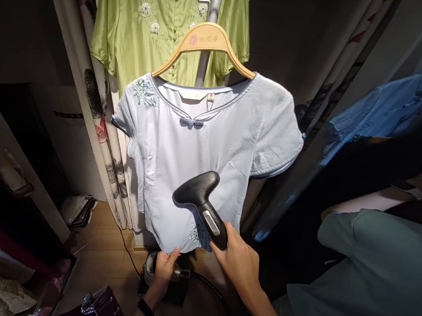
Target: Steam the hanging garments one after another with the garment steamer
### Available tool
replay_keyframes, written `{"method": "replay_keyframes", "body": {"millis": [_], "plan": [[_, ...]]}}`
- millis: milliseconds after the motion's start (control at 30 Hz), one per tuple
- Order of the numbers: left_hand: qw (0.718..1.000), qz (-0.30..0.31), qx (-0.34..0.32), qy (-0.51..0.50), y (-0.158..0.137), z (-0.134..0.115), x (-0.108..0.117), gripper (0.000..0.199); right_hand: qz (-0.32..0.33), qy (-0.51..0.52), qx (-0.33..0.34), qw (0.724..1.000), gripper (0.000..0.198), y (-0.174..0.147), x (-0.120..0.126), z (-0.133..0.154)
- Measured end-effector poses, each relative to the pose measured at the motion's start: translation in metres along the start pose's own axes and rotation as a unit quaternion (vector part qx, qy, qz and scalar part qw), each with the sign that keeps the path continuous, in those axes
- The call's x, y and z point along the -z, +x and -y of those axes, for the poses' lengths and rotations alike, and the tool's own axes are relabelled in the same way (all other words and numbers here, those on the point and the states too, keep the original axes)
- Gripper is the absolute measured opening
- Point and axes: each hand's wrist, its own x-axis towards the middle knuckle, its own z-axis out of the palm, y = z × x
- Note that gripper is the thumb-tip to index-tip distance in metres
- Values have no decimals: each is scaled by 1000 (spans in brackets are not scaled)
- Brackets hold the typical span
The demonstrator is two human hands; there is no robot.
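A pale blue short-sleeved blouse (196, 150) hangs in front of me on a wooden hanger (206, 37). It has embroidery on one shoulder and near the hem, and a dark knotted button at the neck. In my right hand (240, 258) is the handle of a black garment steamer head (199, 188), which lies over the lower front of the blouse; whether it touches the cloth I cannot tell. My left hand (165, 264), with a black band on the wrist, pinches the bottom hem of the blouse between thumb and fingers.
Behind the blouse hangs a green blouse (151, 11) by a metal pole (215, 6). The steamer base (151, 267) with its black hose (209, 283) stands on the wooden floor below. A person in a dark green top (374, 296) is close on the right, near hanging blue clothes (383, 107).
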Motion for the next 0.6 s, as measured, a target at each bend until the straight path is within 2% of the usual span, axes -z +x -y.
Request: {"method": "replay_keyframes", "body": {"millis": [167,367,467,600], "plan": [[999,-16,-23,30,1,2,-2,56,-16,-11,14,1000,33,28,18,19],[998,-3,-16,63,-2,8,4,58,-42,-29,43,998,36,69,43,45],[999,-21,-9,36,-3,13,8,61,-39,-36,51,997,35,65,43,39],[999,-41,-10,15,-1,14,13,60,-21,-47,61,997,34,40,34,13]]}}
